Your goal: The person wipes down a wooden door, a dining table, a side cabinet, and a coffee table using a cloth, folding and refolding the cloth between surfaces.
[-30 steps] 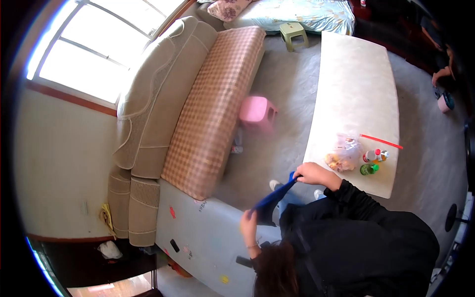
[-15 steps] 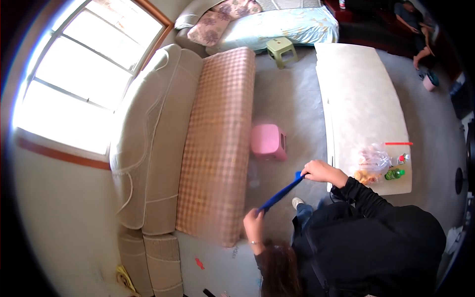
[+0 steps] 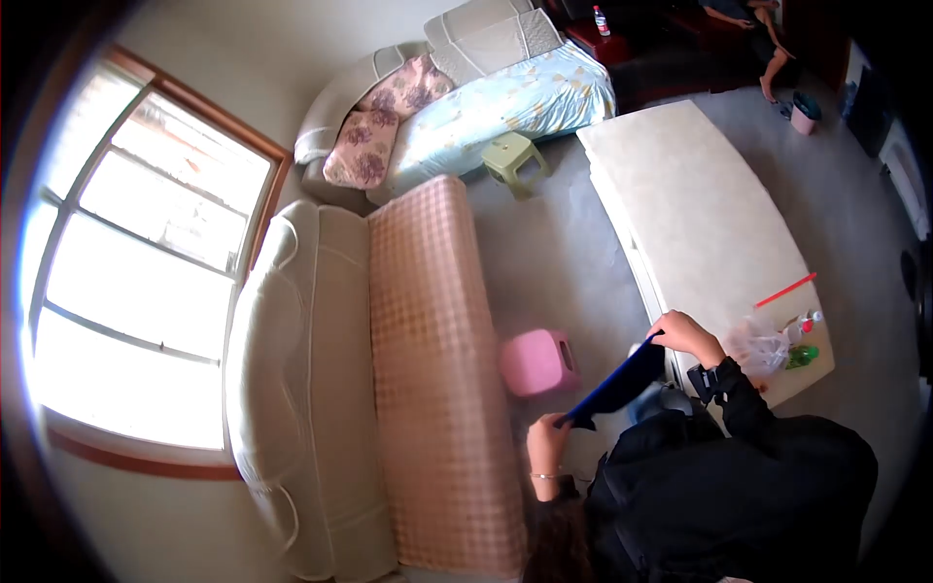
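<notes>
A dark blue cloth [image 3: 619,384] is stretched slantwise between my two hands, its lower edge hanging loose. My left hand [image 3: 549,445], with a bracelet at the wrist, is closed on the lower left end. At the upper right end, my right hand [image 3: 687,334] pinches a corner between thumb and fingers; a dark band is round that wrist. Below the cloth and just left of it stands a pink stool [image 3: 539,362]. My right hand is close to the near edge of a long cream table [image 3: 695,194].
On the table lie a clear plastic bag [image 3: 758,345], a green bottle [image 3: 803,357], another bottle [image 3: 803,325] and a red strip [image 3: 785,290]. A checked sofa seat [image 3: 428,389] runs along the left. Farther off are a green stool [image 3: 515,163] and a seated person [image 3: 763,44].
My view has turned, so the room appears shifted and tilted. Both hands have moved right in the picture, and the cloth, a narrow strip before, now shows wider and hangs more open.
</notes>
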A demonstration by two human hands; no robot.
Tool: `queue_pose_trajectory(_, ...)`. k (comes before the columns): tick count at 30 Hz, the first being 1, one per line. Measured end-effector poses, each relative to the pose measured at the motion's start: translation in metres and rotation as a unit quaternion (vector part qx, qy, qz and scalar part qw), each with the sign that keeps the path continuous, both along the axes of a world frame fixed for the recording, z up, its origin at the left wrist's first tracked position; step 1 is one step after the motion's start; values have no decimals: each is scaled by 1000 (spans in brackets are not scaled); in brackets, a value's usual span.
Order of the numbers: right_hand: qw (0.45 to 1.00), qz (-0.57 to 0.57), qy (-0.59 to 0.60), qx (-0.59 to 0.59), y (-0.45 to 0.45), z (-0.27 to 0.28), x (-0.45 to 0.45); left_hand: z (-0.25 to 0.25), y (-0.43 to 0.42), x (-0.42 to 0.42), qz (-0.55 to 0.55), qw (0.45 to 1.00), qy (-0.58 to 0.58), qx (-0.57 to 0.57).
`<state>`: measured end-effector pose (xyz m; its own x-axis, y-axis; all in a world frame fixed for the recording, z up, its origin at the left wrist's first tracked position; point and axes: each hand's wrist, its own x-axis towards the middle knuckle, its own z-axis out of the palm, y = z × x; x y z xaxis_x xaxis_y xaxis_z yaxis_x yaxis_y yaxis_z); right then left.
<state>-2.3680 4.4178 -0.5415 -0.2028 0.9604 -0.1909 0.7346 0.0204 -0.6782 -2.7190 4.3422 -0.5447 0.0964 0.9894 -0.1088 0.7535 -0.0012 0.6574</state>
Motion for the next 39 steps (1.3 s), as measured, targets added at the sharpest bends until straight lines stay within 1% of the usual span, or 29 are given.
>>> queue_pose_trajectory(2, 1000, -10, -10, 2, 34, -8, 16, -18, 36, 6, -22, 999, -31, -24)
queue_pose_trajectory(4, 1000, 7, -16, 5, 74, -9, 32, -4, 76, 22, -46, 994, -48, -86)
queue_pose_trajectory(6, 999, -39, -1, -1, 110, 10, 47, -2, 120, 36, -77, 991, -64, -91)
queue_pose_trajectory(8, 996, -73, 1, 54, 139, 18, 69, 2, 168, 58, -103, 990, -45, -81)
queue_pose_trajectory(9, 995, -90, -1, 51, 148, 20, 79, -1, 190, 67, -120, 989, -48, -65)
queue_pose_trajectory(10, 993, -100, -5, 57, 153, 23, 84, -4, 204, 71, -129, 988, -48, -69)
queue_pose_trajectory(12, 989, -131, -14, 62, 164, 16, 101, -9, 240, 87, -164, 986, -21, -24)
queue_pose_trajectory(14, 980, -175, -34, 83, 169, 4, 120, 12, 279, 118, -179, 983, -37, -5)
queue_pose_trajectory(17, 969, -242, -20, 32, 166, -6, 144, 0, 341, 149, -226, 973, -51, 23)
queue_pose_trajectory(20, 946, -325, -14, -6, 154, -14, 170, -19, 418, 190, -302, 953, -32, -15)
queue_pose_trajectory(22, 927, -375, -12, 2, 150, -31, 179, -30, 458, 213, -355, 934, -29, -24)
queue_pose_trajectory(24, 898, -438, 30, -22, 152, -43, 186, -45, 502, 239, -413, 902, -27, -125)
queue_pose_trajectory(25, 900, -436, 15, 9, 153, -55, 189, -52, 522, 253, -450, 882, -43, -136)
queue_pose_trajectory(26, 892, -452, 13, 3, 158, -63, 189, -55, 539, 266, -464, 873, -42, -143)
queue_pose_trajectory(27, 847, -523, 95, -15, 161, -71, 189, -57, 555, 283, -509, 847, -23, -152)
queue_pose_trajectory(28, 787, -590, 178, -30, 163, -80, 185, -59, 570, 299, -556, 815, -3, -162)
queue_pose_trajectory(29, 777, -610, 152, 13, 164, -92, 180, -73, 586, 312, -595, 785, 0, -170)
queue_pose_trajectory(30, 757, -635, 154, 10, 163, -92, 171, -70, 597, 325, -618, 766, 9, -177)
queue_pose_trajectory(32, 703, -688, 176, -42, 163, -85, 152, -60, 610, 358, -622, 765, -31, -165)
queue_pose_trajectory(33, 693, -705, 149, -30, 159, -90, 140, -63, 615, 371, -623, 767, -9, -151)
queue_pose_trajectory(34, 669, -727, 150, -36, 154, -95, 131, -65, 618, 386, -646, 746, -3, -161)
queue_pose_trajectory(36, 659, -747, 83, -10, 148, -108, 110, -66, 623, 409, -650, 740, -42, -167)
queue_pose_trajectory(38, 623, -763, 173, -4, 143, -122, 108, -71, 628, 436, -674, 725, -54, -132)
queue_pose_trajectory(39, 608, -765, 214, -8, 143, -122, 113, -72, 628, 455, -682, 724, -68, -79)
